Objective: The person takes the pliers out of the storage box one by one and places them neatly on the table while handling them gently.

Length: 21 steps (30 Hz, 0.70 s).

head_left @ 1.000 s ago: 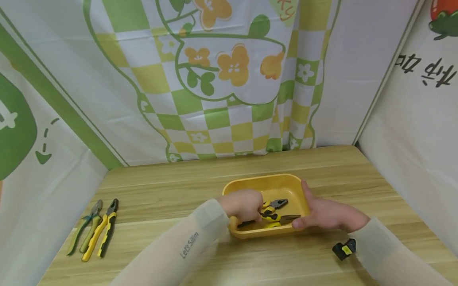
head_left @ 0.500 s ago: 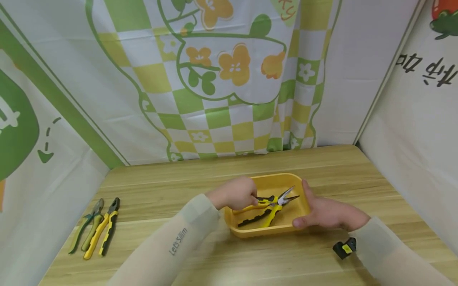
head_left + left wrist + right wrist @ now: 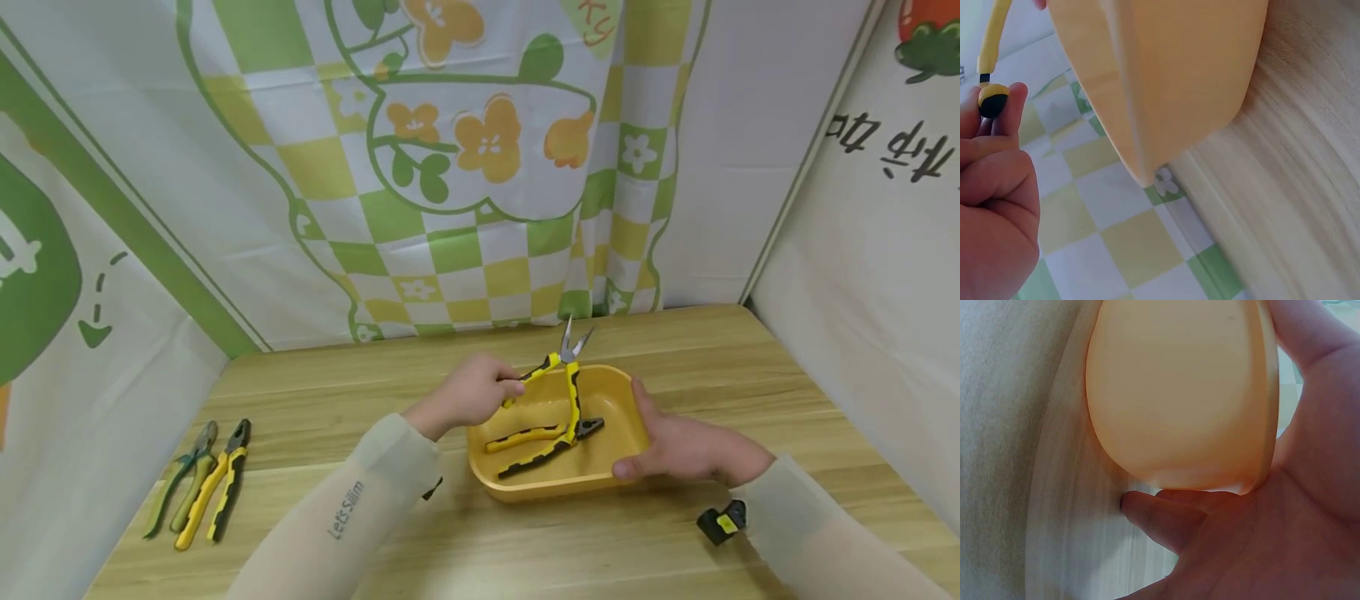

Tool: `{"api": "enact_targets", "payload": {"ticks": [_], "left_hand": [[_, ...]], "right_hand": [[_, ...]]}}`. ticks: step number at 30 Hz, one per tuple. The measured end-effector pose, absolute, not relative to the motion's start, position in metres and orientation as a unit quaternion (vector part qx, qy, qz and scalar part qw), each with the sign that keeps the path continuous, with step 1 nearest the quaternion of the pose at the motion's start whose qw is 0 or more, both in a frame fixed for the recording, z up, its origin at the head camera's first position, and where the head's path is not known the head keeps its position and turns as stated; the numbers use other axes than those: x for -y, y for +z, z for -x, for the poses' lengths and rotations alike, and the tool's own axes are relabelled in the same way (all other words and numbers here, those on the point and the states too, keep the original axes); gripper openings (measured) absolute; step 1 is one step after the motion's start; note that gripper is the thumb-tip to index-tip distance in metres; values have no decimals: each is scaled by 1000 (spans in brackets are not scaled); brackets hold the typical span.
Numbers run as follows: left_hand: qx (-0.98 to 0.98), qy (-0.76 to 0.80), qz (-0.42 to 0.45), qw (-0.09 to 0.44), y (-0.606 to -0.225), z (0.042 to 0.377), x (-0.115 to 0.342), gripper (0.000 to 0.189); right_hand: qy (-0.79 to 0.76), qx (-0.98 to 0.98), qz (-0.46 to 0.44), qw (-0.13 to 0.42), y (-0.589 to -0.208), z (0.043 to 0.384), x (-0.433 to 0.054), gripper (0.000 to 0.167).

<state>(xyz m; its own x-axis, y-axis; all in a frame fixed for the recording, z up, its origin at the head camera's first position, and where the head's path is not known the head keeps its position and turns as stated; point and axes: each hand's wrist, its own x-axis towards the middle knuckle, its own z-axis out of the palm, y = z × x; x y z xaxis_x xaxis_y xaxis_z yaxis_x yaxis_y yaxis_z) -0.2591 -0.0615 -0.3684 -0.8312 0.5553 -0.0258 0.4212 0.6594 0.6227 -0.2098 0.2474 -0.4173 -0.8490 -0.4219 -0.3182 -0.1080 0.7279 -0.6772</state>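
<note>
In the head view, my left hand pinches one handle of long-nose pliers with yellow and black grips. They hang with spread handles over a yellow plastic bin, nose pointing up and away. The left wrist view shows that handle's end between thumb and fingers beside the bin's wall. Inside the bin lie combination pliers, also yellow and black, partly crossed by the raised handle. My right hand grips the bin's right end, thumb at the near corner, fingers at the far one.
On the left of the wooden table lie green-handled pliers and another yellow-black pair of pliers, side by side. A small black device shows at the right wrist. A patterned cloth hangs behind the table.
My left hand has drawn the long-nose pliers up out of the bin and moved slightly left. The combination pliers in the bin have come into view. My right hand has stayed on the bin.
</note>
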Motion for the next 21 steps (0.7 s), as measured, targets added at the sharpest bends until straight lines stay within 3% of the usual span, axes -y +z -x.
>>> {"api": "enact_targets", "payload": {"ticks": [13,21], "left_hand": [[-883,444,-103,111,-376,256,88,22],[-832,537,-59,124,-385,257,115,28]], "right_hand": [[-340,-898,162,227,-417,209,-248,137],[-347,-894,172,226,-416,209,-248,136]]}}
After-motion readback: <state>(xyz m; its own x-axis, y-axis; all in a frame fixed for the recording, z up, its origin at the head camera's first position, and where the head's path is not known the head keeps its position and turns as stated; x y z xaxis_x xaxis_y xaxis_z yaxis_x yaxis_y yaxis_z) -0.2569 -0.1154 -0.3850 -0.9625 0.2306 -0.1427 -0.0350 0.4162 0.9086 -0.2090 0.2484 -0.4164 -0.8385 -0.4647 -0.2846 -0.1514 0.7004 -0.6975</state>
